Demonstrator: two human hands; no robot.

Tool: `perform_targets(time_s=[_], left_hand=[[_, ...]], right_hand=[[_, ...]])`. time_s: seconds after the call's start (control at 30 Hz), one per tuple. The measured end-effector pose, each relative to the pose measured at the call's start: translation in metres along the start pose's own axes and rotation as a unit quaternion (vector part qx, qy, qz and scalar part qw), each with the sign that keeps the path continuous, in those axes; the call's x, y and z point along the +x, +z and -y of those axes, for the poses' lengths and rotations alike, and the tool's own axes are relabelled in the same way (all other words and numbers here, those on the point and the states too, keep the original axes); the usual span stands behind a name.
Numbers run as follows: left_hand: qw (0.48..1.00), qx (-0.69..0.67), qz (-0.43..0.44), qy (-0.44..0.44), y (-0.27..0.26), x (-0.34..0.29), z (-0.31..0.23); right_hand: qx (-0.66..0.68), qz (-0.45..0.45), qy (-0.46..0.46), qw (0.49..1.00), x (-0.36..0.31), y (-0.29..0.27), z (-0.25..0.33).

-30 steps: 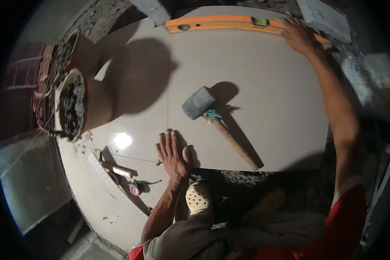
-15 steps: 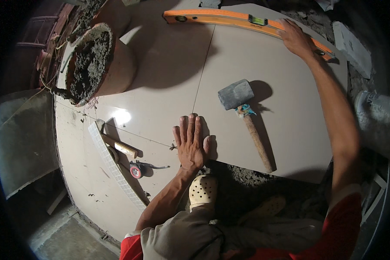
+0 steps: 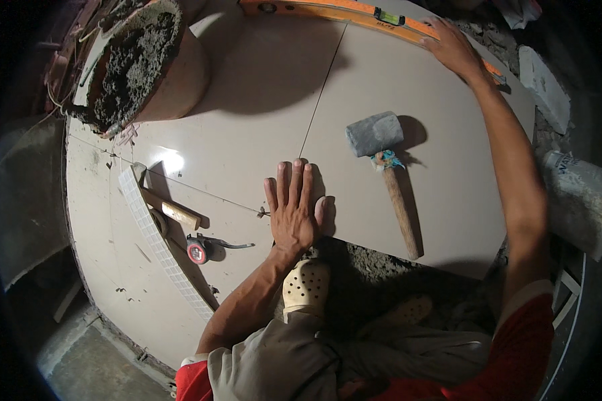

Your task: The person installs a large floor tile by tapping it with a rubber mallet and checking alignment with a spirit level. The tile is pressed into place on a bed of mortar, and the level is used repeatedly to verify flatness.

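My left hand [image 3: 293, 214] lies flat on the pale floor tiles [image 3: 261, 140], fingers spread beside the seam between two tiles. At the far right, my right hand [image 3: 456, 50] grips an orange spirit level [image 3: 314, 9], thumb on its near side and fingers over the far edge. The level lies across the seam; its green vial shows left of the hand. Between my arms a rubber mallet [image 3: 374, 134] with a grey head and wooden handle rests on the tile, a blue rag tied near its head.
A bucket of wet mortar [image 3: 137, 70] stands at the far left. Nearer are a wooden-handled tool [image 3: 174, 208], a white gridded strip [image 3: 160, 240] and a tape measure [image 3: 197, 249]. Rough mortar [image 3: 368, 264] borders the tile by my shoe [image 3: 306, 284]. A white block [image 3: 545, 87] lies at right.
My right hand and the spirit level have slid left relative to the tile seam. My left hand stays flat on the tiles. The whole view has shifted slightly.
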State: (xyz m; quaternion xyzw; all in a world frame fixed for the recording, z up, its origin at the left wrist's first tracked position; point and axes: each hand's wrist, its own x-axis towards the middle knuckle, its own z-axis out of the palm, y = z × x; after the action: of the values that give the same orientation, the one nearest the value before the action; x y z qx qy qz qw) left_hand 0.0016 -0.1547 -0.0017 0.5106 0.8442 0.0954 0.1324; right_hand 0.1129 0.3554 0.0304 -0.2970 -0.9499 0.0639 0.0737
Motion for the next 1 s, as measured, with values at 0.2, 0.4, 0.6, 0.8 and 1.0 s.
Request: perform_targets(time_s=[0.2, 0.4, 0.6, 0.8, 1.0], left_hand=[[1.000, -0.009, -0.008, 0.009, 0.002, -0.001, 0.001], [1.000, -0.017, 0.007, 0.001, 0.003, 0.000, 0.001], [1.000, -0.002, -0.016, 0.005, 0.001, -0.001, -0.002], [0.999, -0.008, -0.041, 0.015, 0.003, 0.000, 0.000], [0.995, -0.053, -0.080, 0.031, 0.009, -0.001, 0.003]], right_hand=[[-0.074, 0.012, 0.105, 0.992, -0.036, -0.019, -0.032], [-0.062, 0.027, 0.110, 0.992, -0.042, -0.012, -0.053], [-0.051, 0.047, 0.087, 0.994, -0.044, -0.021, -0.029], [-0.028, 0.123, 0.104, 0.987, -0.047, -0.038, -0.010], [-0.121, 0.017, 0.030, 0.992, -0.065, -0.045, -0.002]])
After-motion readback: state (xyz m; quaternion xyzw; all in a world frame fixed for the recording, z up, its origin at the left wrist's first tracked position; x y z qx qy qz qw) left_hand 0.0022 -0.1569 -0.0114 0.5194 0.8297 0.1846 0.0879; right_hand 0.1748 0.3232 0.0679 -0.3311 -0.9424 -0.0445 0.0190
